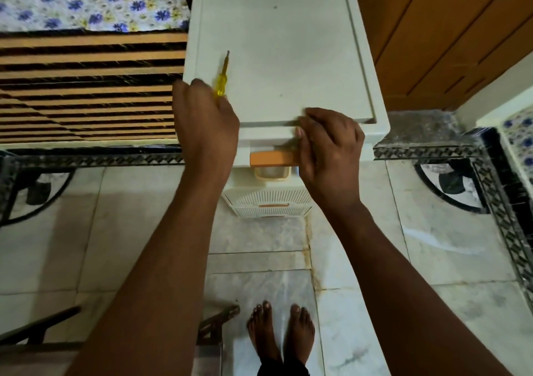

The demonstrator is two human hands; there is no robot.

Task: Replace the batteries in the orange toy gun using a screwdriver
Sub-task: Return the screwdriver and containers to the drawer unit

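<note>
Head view: tool in hand, toy gun not in sight, the battery job hardly begun.

Nearest, bare feet (281, 332) stand on the pale marble floor (375, 260), and both forearms reach up to a white plastic drawer cabinet (372, 133) whose recessed top (288, 58) serves as a bench. The right hand (328, 148) curls its grip around the right end of the orange drawer handle (271, 158) on the top drawer, which I judge is being worked open or closed. The left hand (206, 127) has its grip clenched on the yellow translucent-handled screwdriver (221, 80), whose shaft points away over the bench's left edge. The orange toy gun appears nowhere, and no batteries show; it may lie in the drawer, though that is a guess. Fetching the toy, unscrewing its cover, swapping cells and closing up all seem left to do.
</note>
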